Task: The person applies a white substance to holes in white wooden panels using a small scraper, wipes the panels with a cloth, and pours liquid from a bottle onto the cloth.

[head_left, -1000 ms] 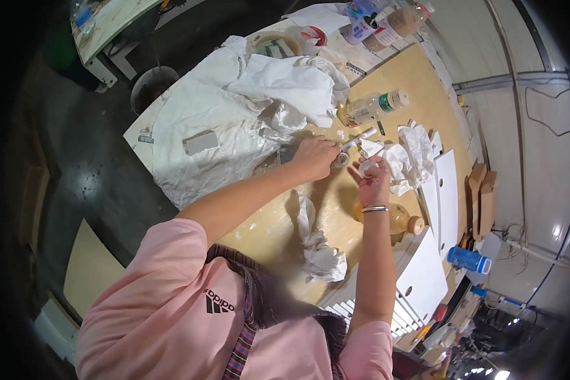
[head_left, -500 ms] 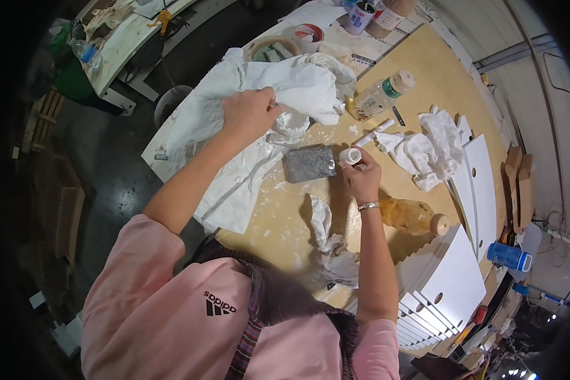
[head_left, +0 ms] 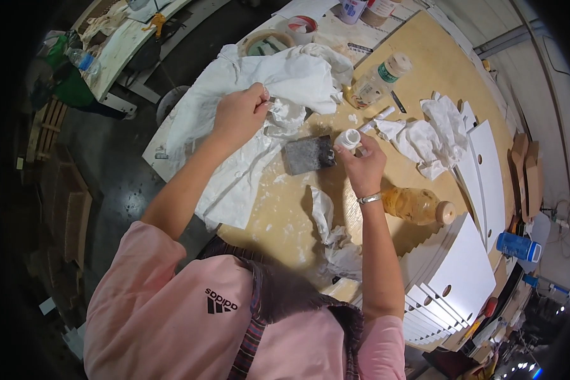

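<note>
My right hand (head_left: pixel 365 166) is closed round a small white plastic bottle (head_left: pixel 348 139), whose open mouth faces up. Just left of the bottle a dark grey speckled rectangular block (head_left: pixel 309 156) lies on the tan table board. My left hand (head_left: pixel 240 116) is above a crumpled white cloth (head_left: pixel 231 171), its fingers pinched together; what they hold, if anything, I cannot make out. Beside those fingertips is a bunched piece of clear, shiny plastic wrap (head_left: pixel 288 117).
A clear bottle (head_left: pixel 372 85) stands beyond my right hand. Crumpled white tissue (head_left: pixel 427 136) lies right of it. A bottle of yellow liquid (head_left: pixel 418 206) lies beside my right wrist, near fanned white panels (head_left: pixel 453 278). Tape rolls (head_left: pixel 301 26) and jars line the far edge.
The view has shifted a little. My right hand has moved the white bottle slightly farther from me, with its mouth turned more upward. The left hand keeps its pinch near the plastic.
</note>
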The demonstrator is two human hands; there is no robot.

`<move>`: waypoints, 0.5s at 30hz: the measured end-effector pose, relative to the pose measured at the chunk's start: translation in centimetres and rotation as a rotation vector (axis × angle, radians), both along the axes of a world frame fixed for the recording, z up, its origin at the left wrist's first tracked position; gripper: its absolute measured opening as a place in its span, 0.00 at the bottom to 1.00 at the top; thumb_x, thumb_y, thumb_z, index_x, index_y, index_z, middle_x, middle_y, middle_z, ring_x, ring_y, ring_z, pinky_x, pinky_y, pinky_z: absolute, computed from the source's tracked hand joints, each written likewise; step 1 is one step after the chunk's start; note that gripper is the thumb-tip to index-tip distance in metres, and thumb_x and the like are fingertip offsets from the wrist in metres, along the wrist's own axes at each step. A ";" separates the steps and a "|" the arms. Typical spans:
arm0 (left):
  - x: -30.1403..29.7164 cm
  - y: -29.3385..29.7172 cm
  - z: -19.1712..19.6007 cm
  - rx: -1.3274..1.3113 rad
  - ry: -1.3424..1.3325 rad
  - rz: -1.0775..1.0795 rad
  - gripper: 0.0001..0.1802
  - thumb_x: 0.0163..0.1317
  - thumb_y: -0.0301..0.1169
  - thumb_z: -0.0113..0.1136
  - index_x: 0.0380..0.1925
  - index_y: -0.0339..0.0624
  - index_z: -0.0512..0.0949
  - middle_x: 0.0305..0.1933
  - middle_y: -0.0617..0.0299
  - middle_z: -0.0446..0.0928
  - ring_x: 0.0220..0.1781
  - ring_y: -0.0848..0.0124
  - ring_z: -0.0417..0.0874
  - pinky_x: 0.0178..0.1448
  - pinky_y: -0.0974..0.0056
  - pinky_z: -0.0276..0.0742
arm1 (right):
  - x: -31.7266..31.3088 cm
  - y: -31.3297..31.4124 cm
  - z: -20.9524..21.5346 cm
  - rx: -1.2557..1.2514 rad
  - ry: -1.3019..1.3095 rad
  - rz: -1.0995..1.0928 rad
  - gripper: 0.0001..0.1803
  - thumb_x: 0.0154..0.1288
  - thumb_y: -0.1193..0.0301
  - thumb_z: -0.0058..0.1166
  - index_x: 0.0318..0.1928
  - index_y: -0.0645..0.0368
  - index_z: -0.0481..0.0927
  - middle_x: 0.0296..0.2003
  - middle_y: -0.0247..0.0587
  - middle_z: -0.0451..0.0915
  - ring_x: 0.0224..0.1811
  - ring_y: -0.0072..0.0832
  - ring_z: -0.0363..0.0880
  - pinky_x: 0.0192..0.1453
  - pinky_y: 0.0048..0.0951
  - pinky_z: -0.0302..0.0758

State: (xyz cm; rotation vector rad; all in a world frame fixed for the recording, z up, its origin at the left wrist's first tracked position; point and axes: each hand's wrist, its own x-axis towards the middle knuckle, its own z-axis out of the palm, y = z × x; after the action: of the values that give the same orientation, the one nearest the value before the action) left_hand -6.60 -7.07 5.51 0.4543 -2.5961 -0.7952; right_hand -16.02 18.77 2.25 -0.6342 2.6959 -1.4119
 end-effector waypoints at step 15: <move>2.5 0.2 0.9 -0.432 0.163 -0.311 0.05 0.48 0.22 0.55 0.25 0.45 0.76 0.33 0.65 0.76 0.41 0.64 0.79 0.36 0.58 0.77 | 1.8 -1.1 0.7 -0.074 -0.156 0.073 0.21 0.47 0.75 0.72 0.44 0.67 0.83 0.44 0.46 0.83 0.45 0.30 0.81 0.52 0.30 0.76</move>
State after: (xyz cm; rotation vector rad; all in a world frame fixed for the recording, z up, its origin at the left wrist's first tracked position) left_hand -4.11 -6.87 6.39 -0.1372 -2.6108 -0.3202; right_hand -14.21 17.69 2.96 -0.5939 2.4873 -1.4822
